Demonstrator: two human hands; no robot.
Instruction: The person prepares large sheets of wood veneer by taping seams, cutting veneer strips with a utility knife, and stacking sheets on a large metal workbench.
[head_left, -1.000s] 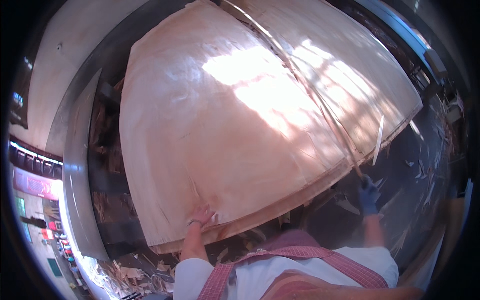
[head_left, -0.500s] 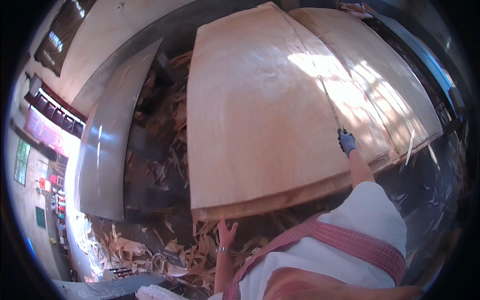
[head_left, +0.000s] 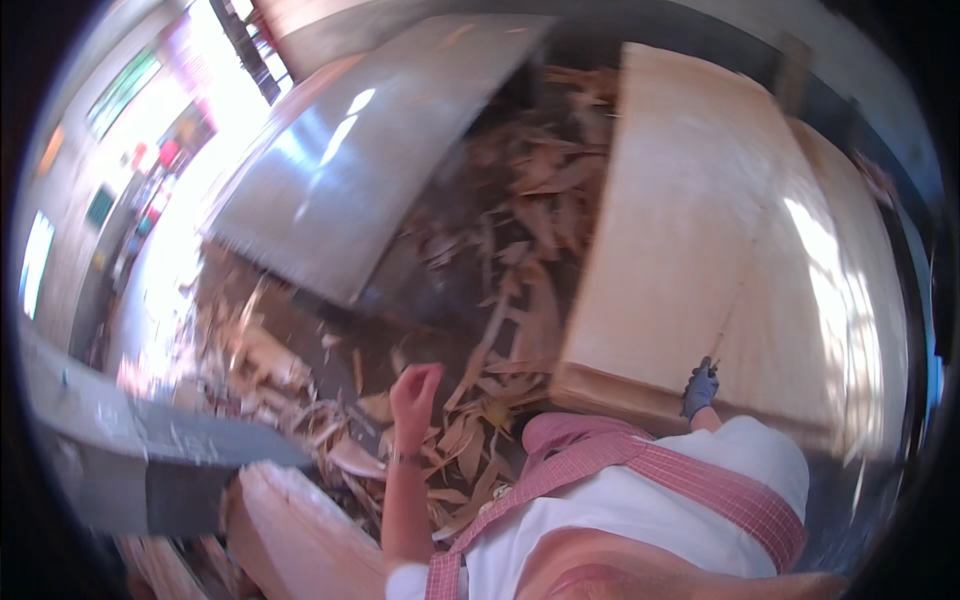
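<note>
My right hand, in a grey-and-black glove, is closed around the near end of a thin stick. The stick reaches away over a tall stack of pale wood veneer sheets, its far part faint against the wood. That hand is just above the stack's near edge. My bare left hand, with a band on its wrist, is raised to the left of the stack over scraps on the floor. Its fingers curl in toward the thumb, slightly blurred, and no object shows in them.
Torn veneer scraps litter the floor between the stack and a shiny metal-topped table. A second veneer stack adjoins on the right. At lower left are a grey metal machine part and a pale log-like roll.
My view has swung left, so the stack now sits farther right. My left hand has risen from near the stack's corner, and its spread fingers have curled in. The right hand keeps the stick.
</note>
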